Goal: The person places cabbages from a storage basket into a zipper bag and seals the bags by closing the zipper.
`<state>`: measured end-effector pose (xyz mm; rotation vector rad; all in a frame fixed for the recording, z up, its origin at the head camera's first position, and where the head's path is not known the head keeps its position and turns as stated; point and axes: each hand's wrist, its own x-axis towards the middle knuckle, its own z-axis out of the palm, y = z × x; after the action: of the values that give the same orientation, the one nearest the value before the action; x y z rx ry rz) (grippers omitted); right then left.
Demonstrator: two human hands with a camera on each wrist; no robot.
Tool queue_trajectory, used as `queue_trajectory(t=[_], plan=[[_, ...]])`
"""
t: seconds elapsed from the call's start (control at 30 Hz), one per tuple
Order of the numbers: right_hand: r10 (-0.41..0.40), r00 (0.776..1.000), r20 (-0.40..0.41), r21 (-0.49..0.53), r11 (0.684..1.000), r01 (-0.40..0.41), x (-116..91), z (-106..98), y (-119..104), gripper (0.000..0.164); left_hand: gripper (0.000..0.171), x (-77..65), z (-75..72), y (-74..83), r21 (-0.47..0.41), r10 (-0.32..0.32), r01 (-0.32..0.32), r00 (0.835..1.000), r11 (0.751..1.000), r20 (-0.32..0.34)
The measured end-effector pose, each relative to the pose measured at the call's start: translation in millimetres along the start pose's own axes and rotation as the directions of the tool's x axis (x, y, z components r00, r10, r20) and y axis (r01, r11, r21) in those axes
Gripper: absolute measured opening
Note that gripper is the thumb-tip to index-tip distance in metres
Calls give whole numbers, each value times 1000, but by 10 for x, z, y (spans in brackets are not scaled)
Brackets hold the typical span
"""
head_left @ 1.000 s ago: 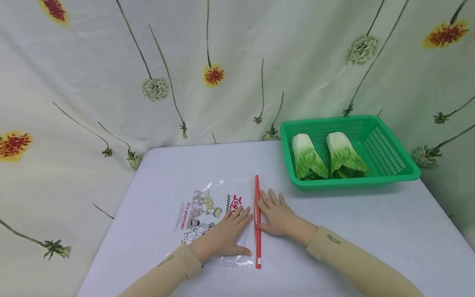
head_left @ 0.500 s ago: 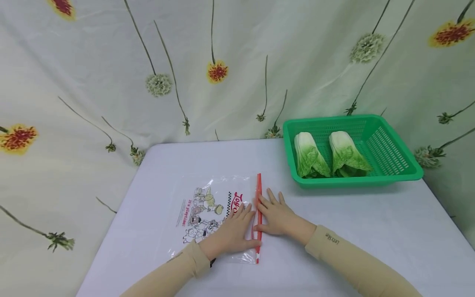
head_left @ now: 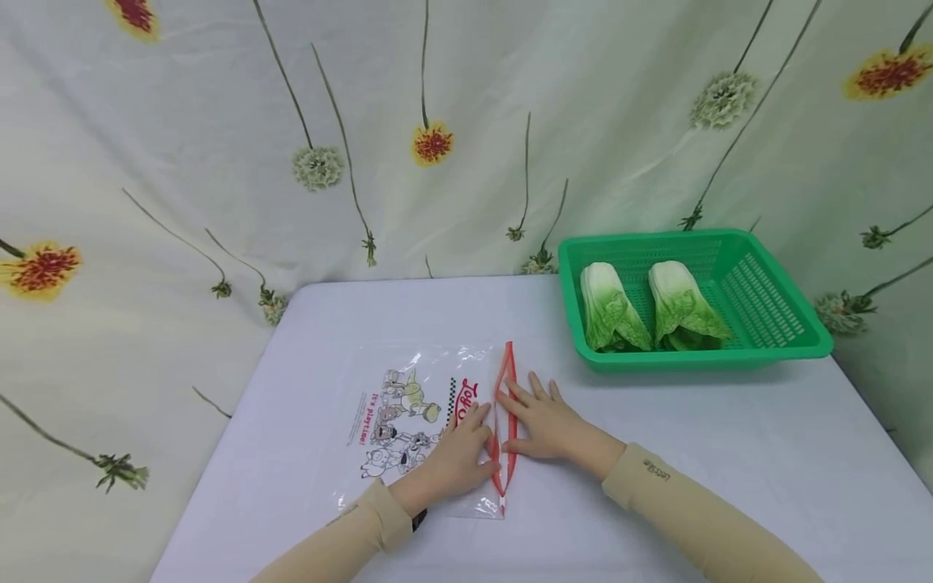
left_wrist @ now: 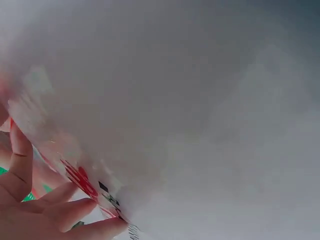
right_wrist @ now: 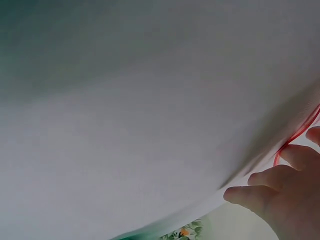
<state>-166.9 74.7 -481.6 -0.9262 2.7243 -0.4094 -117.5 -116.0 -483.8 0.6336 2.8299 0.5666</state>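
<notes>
A clear zipper bag [head_left: 386, 380] with cartoon print and red lettering lies flat on the white table. Its red zipper edge [head_left: 513, 461] faces right and has parted into two strips with a narrow gap. My left hand [head_left: 455, 457] lies over the bag, thumb and index finger pinching the left strip. In the left wrist view, the other fingers [left_wrist: 65, 212] rest along the printed film. My right hand [head_left: 547, 421] has its fingers spread and extended across the right strip, fingertips at the gap. The right wrist view shows a fingertip touching the red strip [right_wrist: 300, 131].
A green plastic basket [head_left: 700, 360] stands at the table's back right. Two napa cabbages, the left one [head_left: 612, 312] and the right one [head_left: 681, 304], lie inside it. A flowered cloth [head_left: 466, 202] hangs behind the table [head_left: 408, 312].
My left hand has moved right to the bag's zipper edge and its fingers have bent. The red edge, closed together a second ago, has spread into two strips. My right hand has hardly moved.
</notes>
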Motion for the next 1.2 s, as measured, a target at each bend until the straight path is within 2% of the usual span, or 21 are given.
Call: queue_trajectory(t=[0.2,0.33,0.37,0.47,0.57,0.6,0.77,0.83,0.87,0.93,1.03,1.1,1.13,1.2], plan=[[19,999,-27,116,993,-16,3,-51,39,74,13,-63,-70,45,-159,-6,-15,992,987,-126],[-11,996,-90,209,977,29,6,-111,45,72,10,-131,-198,108,-228,4,-63,969,972,-247],[-19,994,-111,232,972,45,8,-128,41,72,10,-144,-241,120,-241,2,-73,959,968,-284],[-30,984,-176,316,945,85,20,-203,3,75,13,-178,-391,137,-302,-15,-118,915,946,-404],[-5,978,-207,389,917,87,40,-311,-50,80,13,-212,-561,121,-391,-61,-164,862,906,-503],[7,977,-212,407,910,82,48,-354,-66,82,13,-229,-622,116,-423,-91,-167,846,891,-525],[48,969,-240,461,884,70,64,-611,-126,89,14,-320,-918,83,-603,-263,-180,778,777,-571],[55,963,-263,502,860,88,62,-724,-149,92,14,-348,-1018,72,-628,-288,-206,754,750,-591],[55,960,-275,522,847,101,62,-781,-161,93,14,-360,-1063,66,-626,-290,-214,744,750,-602],[33,952,-305,556,818,150,59,-893,-197,97,15,-366,-1145,59,-625,-276,-234,745,745,-607],[-22,941,-339,586,777,229,70,-1065,-282,104,14,-351,-1257,70,-621,-257,-239,757,747,-601],[-51,933,-356,576,774,262,87,-1167,-341,106,13,-336,-1333,93,-623,-265,-221,763,750,-589],[-58,930,-363,564,780,269,95,-1212,-368,106,13,-333,-1372,107,-617,-282,-192,761,763,-585],[-66,927,-370,534,801,271,111,-1289,-411,103,14,-327,-1442,133,-622,-315,-145,761,770,-567]])
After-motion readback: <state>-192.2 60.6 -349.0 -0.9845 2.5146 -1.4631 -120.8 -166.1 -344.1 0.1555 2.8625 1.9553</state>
